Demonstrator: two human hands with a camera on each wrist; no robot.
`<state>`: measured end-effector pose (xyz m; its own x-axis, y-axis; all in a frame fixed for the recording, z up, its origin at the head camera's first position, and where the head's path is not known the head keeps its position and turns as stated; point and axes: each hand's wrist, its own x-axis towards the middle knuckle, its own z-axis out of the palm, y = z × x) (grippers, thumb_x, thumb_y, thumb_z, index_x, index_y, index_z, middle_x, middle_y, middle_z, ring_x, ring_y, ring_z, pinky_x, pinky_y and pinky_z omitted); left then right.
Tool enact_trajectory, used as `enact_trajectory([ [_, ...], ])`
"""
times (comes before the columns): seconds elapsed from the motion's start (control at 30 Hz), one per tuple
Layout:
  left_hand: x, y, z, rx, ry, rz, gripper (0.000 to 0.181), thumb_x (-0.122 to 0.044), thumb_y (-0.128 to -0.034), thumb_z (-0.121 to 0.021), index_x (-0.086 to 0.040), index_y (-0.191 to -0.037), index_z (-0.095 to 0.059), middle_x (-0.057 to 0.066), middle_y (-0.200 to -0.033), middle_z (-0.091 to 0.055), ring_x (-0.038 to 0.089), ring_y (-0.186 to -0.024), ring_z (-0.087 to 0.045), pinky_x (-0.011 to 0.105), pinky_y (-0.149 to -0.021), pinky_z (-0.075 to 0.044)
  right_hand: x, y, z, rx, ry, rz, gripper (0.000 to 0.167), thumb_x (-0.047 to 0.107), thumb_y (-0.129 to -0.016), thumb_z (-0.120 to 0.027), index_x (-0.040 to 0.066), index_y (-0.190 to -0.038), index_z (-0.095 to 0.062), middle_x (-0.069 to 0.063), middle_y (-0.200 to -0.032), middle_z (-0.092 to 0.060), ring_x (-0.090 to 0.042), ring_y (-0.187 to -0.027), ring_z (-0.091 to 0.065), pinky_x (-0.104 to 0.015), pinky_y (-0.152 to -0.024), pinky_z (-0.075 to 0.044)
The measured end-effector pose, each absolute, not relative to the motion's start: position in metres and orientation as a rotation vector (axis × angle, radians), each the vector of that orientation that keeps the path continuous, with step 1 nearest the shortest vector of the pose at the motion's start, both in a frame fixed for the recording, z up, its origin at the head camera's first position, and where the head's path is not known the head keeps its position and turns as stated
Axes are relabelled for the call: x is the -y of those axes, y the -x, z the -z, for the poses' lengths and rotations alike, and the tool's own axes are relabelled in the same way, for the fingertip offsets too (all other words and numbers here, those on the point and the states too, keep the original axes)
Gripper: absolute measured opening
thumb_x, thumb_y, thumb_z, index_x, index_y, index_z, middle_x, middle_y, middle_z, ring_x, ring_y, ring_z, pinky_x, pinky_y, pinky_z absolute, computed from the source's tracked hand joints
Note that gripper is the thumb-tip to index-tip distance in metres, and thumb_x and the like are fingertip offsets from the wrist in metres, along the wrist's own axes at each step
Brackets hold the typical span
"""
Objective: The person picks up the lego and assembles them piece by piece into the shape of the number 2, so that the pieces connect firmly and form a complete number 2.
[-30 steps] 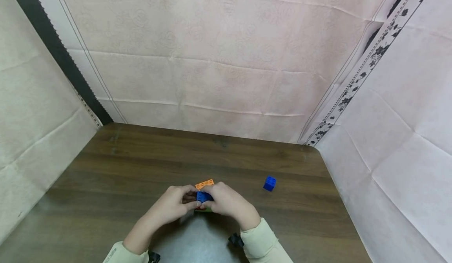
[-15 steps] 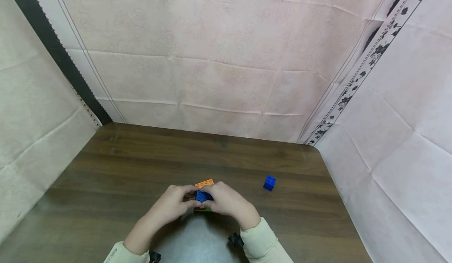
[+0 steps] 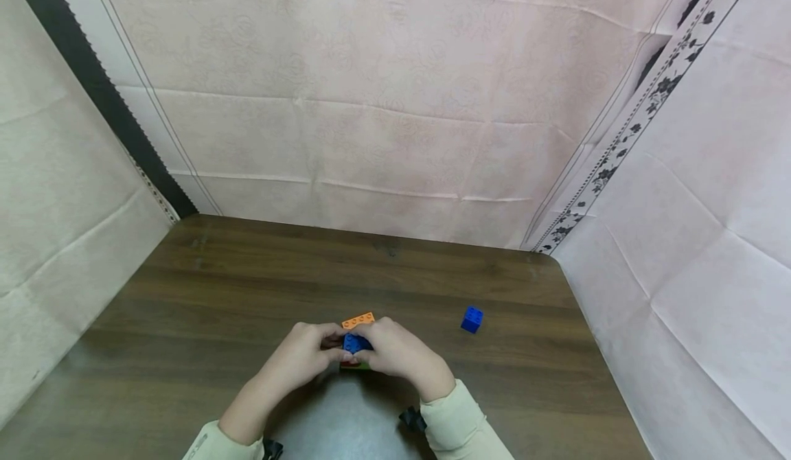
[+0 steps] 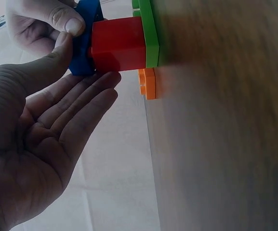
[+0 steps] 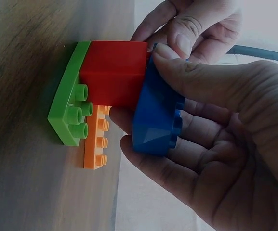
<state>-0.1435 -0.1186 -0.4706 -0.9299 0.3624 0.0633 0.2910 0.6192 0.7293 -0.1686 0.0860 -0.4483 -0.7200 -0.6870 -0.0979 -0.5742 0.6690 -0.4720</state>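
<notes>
A blue building brick with studs on one face lies against the studded top of a red brick, slightly tilted to it. My right hand pinches the blue brick between thumb and fingers. From the other side my left hand pinches its other end, thumb on the studded face; the left fingertips reach beside the red brick. Beneath the red brick is a green plate brick with several studs showing. An orange plate brick lies just beyond, partly hidden by the stack.
A separate small blue brick sits on the wooden table to the right of my hands. Pale patterned cloth hangs behind the table and along both sides.
Hardly anything differs. Both hands keep their hold on the blue brick at the same spot, with only slight finger shifts.
</notes>
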Motion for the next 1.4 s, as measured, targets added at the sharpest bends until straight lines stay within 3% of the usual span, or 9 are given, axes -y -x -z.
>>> enact_trajectory([
  [1.4, 0.1149, 0.1434, 0.4713, -2.699, -0.424, -1.289, 0.021, -0.019, -0.0856, -0.081, -0.013, -0.105, -0.075, -0.002, -0.095, -0.075, 0.01, -0.085, -0.07, 0.03, -0.07, -0.058, -0.0825, 0.1657, 0.448, -2.66, 0.996, 0.564, 0.025, 0.019, -0.096, -0.071, 0.011, -0.119, -0.069, 0.003, -0.104, -0.071, 0.002, -0.078, -0.057, -0.021, -0.073, -0.051],
])
